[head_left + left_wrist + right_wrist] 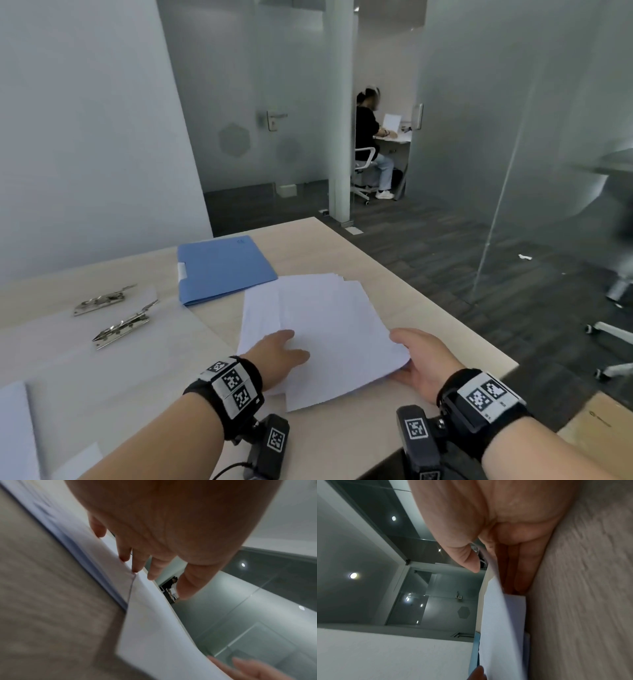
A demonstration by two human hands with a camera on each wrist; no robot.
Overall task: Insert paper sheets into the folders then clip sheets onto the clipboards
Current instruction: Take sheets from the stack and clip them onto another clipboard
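A loose stack of white paper sheets lies on the desk, just in front of a closed blue folder. The left hand rests flat on the stack, fingers extended. The right hand grips the stack's near right corner, fingers beneath and thumb above. Two metal clips lie to the left.

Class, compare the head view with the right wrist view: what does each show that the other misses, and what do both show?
Only the head view shows the two metal clips, the left hand pressing flat on the paper stack, and a seated person beyond the glass. Only the right wrist view shows the right hand's fingers slid under the lifted sheets, thumb above. Both show the right hand, the paper, the blue folder and the table.
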